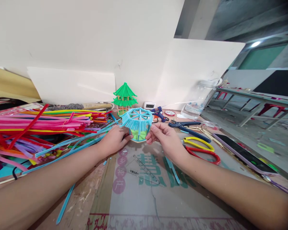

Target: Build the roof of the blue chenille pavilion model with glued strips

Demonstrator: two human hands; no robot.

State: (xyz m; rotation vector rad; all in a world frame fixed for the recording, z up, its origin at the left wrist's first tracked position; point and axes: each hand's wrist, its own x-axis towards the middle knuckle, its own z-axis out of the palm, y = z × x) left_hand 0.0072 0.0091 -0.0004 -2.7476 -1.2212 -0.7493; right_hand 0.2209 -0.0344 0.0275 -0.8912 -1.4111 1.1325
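Note:
Between my two hands is a small blue pipe-cleaner pavilion [138,123] with a spoked round top, a sloping ribbed roof and a light green base. My left hand [116,138] grips its left side, thumb and fingers closed on it. On the right side, my right hand [162,137] pinches it between thumb and fingers. The pavilion is raised a little above a printed cardboard sheet [134,204]. Behind it stands a green two-tiered pagoda model [125,95]. Loose blue pipe cleaners [66,204] lie around my left forearm.
Coloured pipe cleaners [50,123] heap on the left. To the right are red-and-yellow-handled scissors [201,150], dark blue pliers [189,127], a phone [242,151] and a clear jug [196,100]. A glue gun [160,114] and small digital clock [149,105] sit behind. A transparent ruler [146,169] lies in front.

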